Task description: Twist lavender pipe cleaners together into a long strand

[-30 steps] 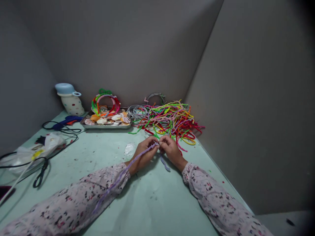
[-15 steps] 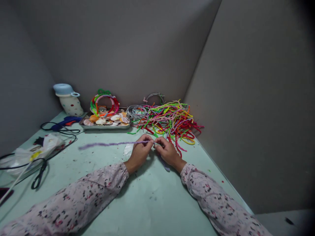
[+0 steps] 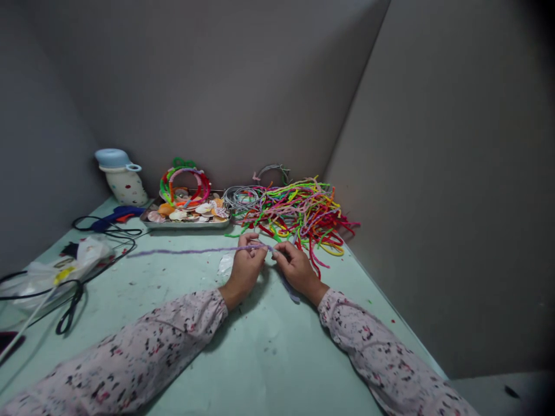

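Observation:
Over the middle of the table, my left hand (image 3: 246, 267) pinches a fuzzy purple pipe cleaner (image 3: 191, 251), whose long end stretches out to the left. Close beside it, my right hand (image 3: 297, 267) is closed with thumb and forefinger on the same pipe cleaner near the gap between the hands. A purple-grey tail (image 3: 289, 290) hangs below my right hand. Just beyond the hands lies a tangled heap of coloured pipe cleaners (image 3: 303, 208). Fine detail where the fingertips meet is too small to make out.
A metal tray (image 3: 186, 225) of seashells (image 3: 203, 208) holds colourful wrapped rings (image 3: 167, 188). Coiled grey wire (image 3: 243, 197) lies to its right. At left are a white bottle (image 3: 125, 186), a blue-handled tool (image 3: 117, 216), black cables (image 3: 71, 312) and a plastic bag (image 3: 93, 251). Grey partitions enclose the table.
The long purple end has swung slightly, its tip now farther left and a little higher. My left fingers have shifted and opened a bit around the pipe cleaner; my right hand has barely moved.

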Demonstrator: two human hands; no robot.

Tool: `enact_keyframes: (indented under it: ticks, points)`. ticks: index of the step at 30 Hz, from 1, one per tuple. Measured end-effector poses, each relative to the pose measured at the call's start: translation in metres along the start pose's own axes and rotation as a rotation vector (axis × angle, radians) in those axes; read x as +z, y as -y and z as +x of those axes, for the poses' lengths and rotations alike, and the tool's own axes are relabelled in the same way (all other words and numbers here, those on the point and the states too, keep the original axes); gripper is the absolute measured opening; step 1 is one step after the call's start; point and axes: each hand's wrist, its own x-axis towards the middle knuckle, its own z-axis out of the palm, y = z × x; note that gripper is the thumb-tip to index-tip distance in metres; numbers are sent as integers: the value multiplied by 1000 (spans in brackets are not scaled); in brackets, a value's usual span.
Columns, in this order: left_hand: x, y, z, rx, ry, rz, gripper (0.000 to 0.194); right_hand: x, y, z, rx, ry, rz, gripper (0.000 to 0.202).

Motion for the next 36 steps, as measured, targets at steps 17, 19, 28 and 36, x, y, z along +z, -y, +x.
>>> enact_keyframes:
  ticks: [17,19,28,36]
  points:
    - [-3,4,3,-39,128,71,35,1,-1,-2,-29,-1,-17,16]
    - [-2,5,3,-53,122,53,32,0,-1,-2,-28,7,-26,16]
    - [-2,3,4,-91,103,23,26,0,0,-2,-30,9,-13,16]
    - [-1,2,3,-90,132,-9,26,1,-2,-3,17,13,48,17]
